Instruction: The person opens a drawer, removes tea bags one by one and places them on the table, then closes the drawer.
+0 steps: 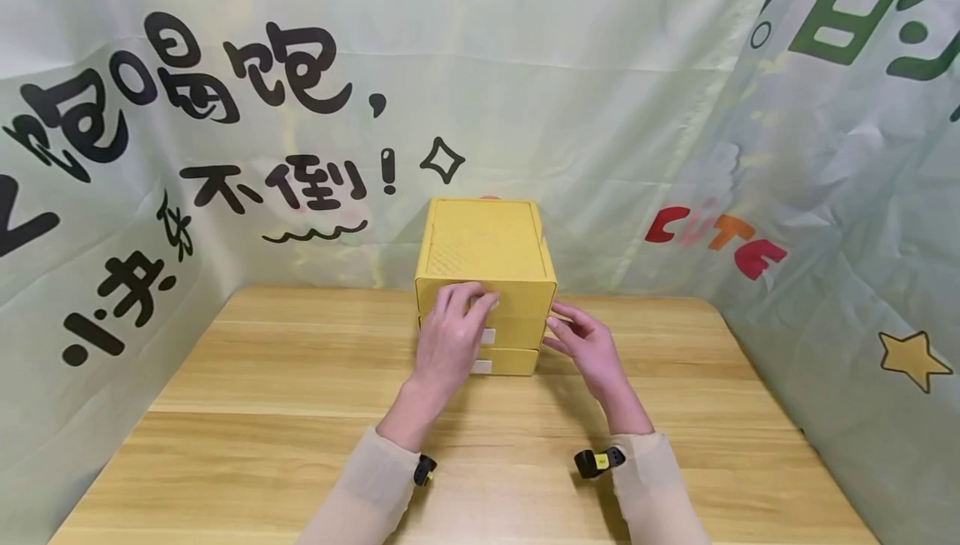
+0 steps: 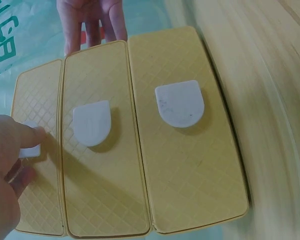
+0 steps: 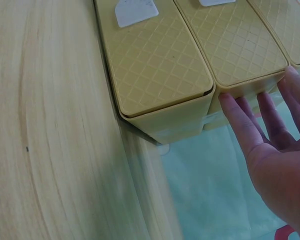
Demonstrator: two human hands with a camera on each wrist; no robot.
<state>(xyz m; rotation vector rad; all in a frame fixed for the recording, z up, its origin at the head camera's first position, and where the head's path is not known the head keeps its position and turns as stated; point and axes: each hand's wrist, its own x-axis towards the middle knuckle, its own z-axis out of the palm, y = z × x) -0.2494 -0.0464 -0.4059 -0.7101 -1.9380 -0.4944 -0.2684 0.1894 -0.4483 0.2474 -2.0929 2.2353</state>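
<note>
A yellow drawer box (image 1: 486,241) with three stacked drawers stands at the back of the table. Each drawer front has a ribbed diamond pattern and a white tab handle. My left hand (image 1: 448,343) is at the top drawer and pinches its handle (image 2: 32,150) between thumb and fingers, covering part of it. The middle handle (image 2: 92,123) and the bottom handle (image 2: 181,103) are untouched. All three drawer fronts look pushed in. On the box's right side, my right hand (image 3: 285,165) rests its outstretched fingertips against the side wall near the middle drawer.
The wooden table (image 1: 300,445) extends in front of the box and to both sides. A pale printed cloth (image 1: 570,112) hangs behind it and along the left and right, close to the back of the box.
</note>
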